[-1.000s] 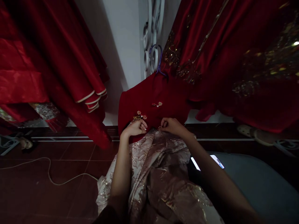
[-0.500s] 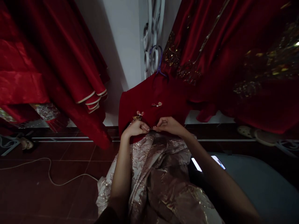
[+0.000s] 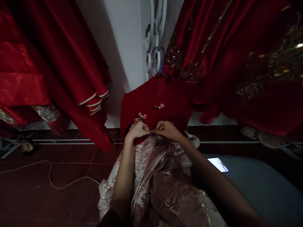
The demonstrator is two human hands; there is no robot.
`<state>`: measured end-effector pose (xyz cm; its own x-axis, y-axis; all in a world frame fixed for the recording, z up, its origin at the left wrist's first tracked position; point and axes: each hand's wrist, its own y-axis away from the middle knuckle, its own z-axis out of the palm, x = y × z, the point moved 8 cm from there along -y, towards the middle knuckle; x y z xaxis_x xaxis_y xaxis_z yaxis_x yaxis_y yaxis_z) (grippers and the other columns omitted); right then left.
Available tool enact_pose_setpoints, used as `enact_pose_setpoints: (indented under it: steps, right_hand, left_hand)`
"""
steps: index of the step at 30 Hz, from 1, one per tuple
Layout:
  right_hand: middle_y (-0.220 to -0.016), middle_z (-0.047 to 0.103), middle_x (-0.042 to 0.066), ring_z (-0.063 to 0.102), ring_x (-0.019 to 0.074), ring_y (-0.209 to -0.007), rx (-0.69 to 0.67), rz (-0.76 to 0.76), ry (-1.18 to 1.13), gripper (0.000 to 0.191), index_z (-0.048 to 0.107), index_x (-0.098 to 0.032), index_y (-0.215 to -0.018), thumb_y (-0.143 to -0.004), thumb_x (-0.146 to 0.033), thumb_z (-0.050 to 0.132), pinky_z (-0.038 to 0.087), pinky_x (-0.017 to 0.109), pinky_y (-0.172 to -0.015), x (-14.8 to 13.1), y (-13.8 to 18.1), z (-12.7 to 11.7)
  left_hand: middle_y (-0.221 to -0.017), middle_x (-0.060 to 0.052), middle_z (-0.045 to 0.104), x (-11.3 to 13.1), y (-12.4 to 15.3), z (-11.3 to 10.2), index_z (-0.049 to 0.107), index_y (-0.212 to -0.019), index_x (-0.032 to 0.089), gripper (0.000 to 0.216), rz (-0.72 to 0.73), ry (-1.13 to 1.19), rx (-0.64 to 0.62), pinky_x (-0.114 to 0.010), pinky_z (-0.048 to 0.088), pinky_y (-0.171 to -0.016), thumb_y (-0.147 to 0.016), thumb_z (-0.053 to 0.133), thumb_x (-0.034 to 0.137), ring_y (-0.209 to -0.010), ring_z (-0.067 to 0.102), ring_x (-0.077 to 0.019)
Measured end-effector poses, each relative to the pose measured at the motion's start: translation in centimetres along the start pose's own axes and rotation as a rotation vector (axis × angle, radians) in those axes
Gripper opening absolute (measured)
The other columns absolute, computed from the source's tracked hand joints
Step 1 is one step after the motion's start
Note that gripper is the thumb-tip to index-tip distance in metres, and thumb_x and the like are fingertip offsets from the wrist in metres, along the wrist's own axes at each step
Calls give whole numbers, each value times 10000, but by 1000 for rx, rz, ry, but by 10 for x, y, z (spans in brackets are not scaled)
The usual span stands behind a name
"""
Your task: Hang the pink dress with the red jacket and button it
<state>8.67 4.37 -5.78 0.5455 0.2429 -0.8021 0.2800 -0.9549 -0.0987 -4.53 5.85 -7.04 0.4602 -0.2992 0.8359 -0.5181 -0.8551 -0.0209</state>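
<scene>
A dark red velvet garment (image 3: 156,101) hangs on a blue hanger (image 3: 161,60) in front of me, with beaded clasps (image 3: 159,106) on its front. A gold and pearl ornament (image 3: 139,118) sits on it just above my left hand (image 3: 138,130). My right hand (image 3: 167,129) is beside the left, fingertips almost touching. Both hands pinch something small at the garment's lower edge, too small to make out. A pale pink and gold brocade cloth (image 3: 163,176) lies over my lap beneath both forearms.
Red gowns (image 3: 71,63) hang at left, and embroidered red gowns (image 3: 236,63) at right. A lit phone (image 3: 218,164) lies on a grey cushion (image 3: 255,186) at my right. A white cable (image 3: 49,176) crosses the dark red tiled floor. Sandals (image 3: 258,135) stand at far right.
My right hand has moved left to meet the left hand, and both now pinch at one spot. My right forearm shifted, uncovering more of the phone screen.
</scene>
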Motion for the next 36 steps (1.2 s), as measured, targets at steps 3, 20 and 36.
enact_pose_setpoints:
  steps: [3,20,36]
  right_hand:
    - [-687,681,36,638,148,-642,15,-19,49,199,594,-177,-702,-669,-361,663,437,214,-528,-2,1,-1]
    - [-767,707,55,658,162,-698,-31,-24,51,203,659,-169,-770,-730,-368,642,502,248,-622,2,0,-10]
    - [-609,667,33,589,119,-450,-426,152,35,295,657,-179,-867,-701,-423,662,444,208,-430,5,30,-12]
  left_hand:
    - [-716,-51,708,-3,1,3,700,-715,87,133,-31,31,-25,-199,452,-580,-644,615,160,-620,603,-110]
    - [-803,-78,717,-24,-1,-3,688,-788,88,162,-12,233,-25,-246,507,-753,-645,615,97,-742,651,-118]
    - [-670,-20,664,11,1,4,655,-650,148,57,36,-283,55,-231,413,-601,-623,679,192,-602,570,-130]
